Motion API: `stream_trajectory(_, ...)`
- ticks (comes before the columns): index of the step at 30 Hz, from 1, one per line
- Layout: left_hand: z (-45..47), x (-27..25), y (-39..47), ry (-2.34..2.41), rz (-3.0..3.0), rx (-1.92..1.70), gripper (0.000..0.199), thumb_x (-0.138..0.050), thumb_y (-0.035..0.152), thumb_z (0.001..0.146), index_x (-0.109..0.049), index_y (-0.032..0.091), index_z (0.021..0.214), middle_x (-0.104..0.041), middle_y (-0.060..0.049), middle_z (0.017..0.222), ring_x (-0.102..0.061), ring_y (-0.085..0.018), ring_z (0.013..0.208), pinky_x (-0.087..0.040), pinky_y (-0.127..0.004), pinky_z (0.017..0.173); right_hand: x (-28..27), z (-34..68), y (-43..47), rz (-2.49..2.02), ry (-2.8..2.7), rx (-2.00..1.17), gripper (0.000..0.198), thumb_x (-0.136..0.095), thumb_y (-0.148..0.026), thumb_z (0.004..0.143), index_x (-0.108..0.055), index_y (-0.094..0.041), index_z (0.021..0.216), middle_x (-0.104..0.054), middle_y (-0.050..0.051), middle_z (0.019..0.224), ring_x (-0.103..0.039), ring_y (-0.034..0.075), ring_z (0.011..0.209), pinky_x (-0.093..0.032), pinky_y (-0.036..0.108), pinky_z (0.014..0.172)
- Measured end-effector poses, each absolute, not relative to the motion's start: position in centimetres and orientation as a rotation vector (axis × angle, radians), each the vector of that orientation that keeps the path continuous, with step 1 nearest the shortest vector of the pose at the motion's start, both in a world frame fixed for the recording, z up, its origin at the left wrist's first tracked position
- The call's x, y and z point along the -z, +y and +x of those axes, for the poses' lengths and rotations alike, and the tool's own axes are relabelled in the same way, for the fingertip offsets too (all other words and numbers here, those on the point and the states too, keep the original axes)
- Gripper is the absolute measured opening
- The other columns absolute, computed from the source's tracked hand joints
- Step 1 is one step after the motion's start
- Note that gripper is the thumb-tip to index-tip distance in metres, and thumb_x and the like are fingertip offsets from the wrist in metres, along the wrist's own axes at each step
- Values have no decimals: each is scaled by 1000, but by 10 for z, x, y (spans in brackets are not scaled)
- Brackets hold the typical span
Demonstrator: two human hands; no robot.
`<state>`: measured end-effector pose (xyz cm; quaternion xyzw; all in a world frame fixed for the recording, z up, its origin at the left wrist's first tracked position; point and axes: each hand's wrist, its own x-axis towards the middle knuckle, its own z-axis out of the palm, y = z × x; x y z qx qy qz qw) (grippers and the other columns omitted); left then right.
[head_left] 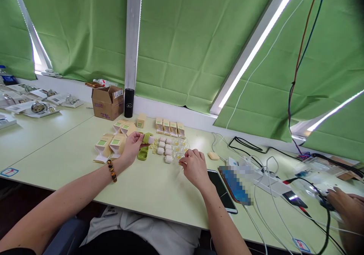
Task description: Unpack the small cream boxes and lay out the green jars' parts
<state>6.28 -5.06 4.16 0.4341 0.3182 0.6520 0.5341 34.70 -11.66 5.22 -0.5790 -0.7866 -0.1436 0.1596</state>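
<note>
My left hand is closed around a small green square case, which has a pale block at its right side. Below that hand, another green case lies on the table. My right hand is pinched on a small clear piece with a yellow spot, partly hidden by the fingertips. Between the hands sit rows of pale pinkish blocks. To their right are several clear round pieces with yellow centres. Tiny yellow square pieces stand left of the blocks.
Folded cartons stand at left, with more small boxes behind. A brown cardboard box and black tumbler are at the back. A tablet, phone and cables lie right, near another person's hand.
</note>
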Motion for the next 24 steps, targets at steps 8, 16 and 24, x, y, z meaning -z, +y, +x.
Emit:
stream_trajectory(8,62,-43,-53,756,1040,-1531,44,-86,52,82,-60,18,89,-73,-4,88,-73,-17,83,-65,-33,72,-31,356,-108,-1492,-2283,372,19,-74,-12,84,-80,-27,75,-65,10,90,-52,28,93,-36,44,86)
stream_trajectory(16,65,-45,-55,683,946,-1470,37,-87,39,84,-58,18,88,-73,-5,91,-74,-16,80,-64,-29,68,-72,348,-113,-1348,-1806,200,11,-66,-17,89,-71,-25,94,-65,6,88,-54,28,91,-41,43,84)
stream_trajectory(24,72,-48,-67,586,872,-1260,36,-88,30,79,-58,17,93,-77,-10,97,-80,-23,85,-64,-27,66,-66,261,-104,-995,-1761,-393,60,-79,-25,84,-57,-33,139,-61,7,140,-54,31,128,-46,50,109)
